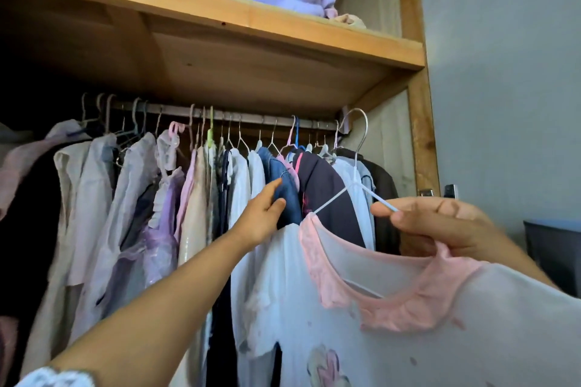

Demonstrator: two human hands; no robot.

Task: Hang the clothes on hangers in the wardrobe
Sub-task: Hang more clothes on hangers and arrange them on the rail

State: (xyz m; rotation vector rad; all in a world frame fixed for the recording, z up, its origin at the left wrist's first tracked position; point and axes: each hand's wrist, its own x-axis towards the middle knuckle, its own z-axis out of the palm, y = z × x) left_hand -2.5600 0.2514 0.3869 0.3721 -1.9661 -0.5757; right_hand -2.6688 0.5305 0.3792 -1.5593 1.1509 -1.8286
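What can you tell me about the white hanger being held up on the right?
The white hanger is a thin wire one that looks coated in white, with a curved metal hook at the top. Its hook is raised near the right end of the rail, not yet over it. A pale top with a pink lace collar already hangs on it, hiding most of its lower part. The right hand pinches its right arm between thumb and fingers; nothing else is seen to touch it.

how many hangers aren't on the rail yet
1: the white wire hanger carrying the white top with a pink collar, held up by the right hand right of the rail. All others in view hook on the rail; some may be hidden.
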